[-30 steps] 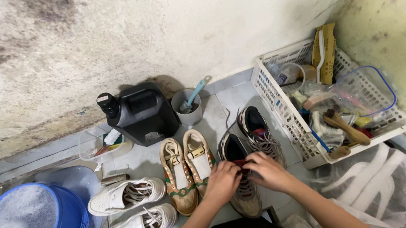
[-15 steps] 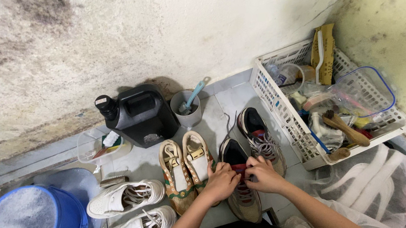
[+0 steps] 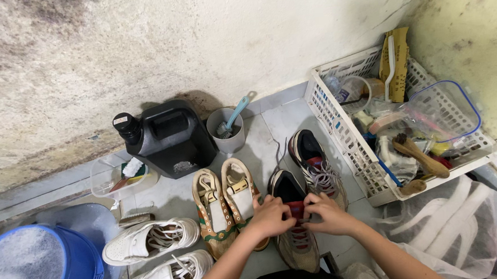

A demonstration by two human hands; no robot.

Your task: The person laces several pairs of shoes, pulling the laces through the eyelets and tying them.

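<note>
2 walls, one stained grey-white and one yellowish, meet over a pale tiled floor (image 3: pixel 271 126). Both hands, left hand (image 3: pixel 271 215) and right hand (image 3: pixel 326 212), pinch the red tongue of a dark grey-soled sneaker (image 3: pixel 296 234) lying on the floor. Its mate (image 3: pixel 314 161) lies just beside a cluttered white plastic basket (image 3: pixel 340 128). A black plastic jug (image 3: pixel 171 138) and blue bucket (image 3: pixel 72 271) stand to the left.
</note>
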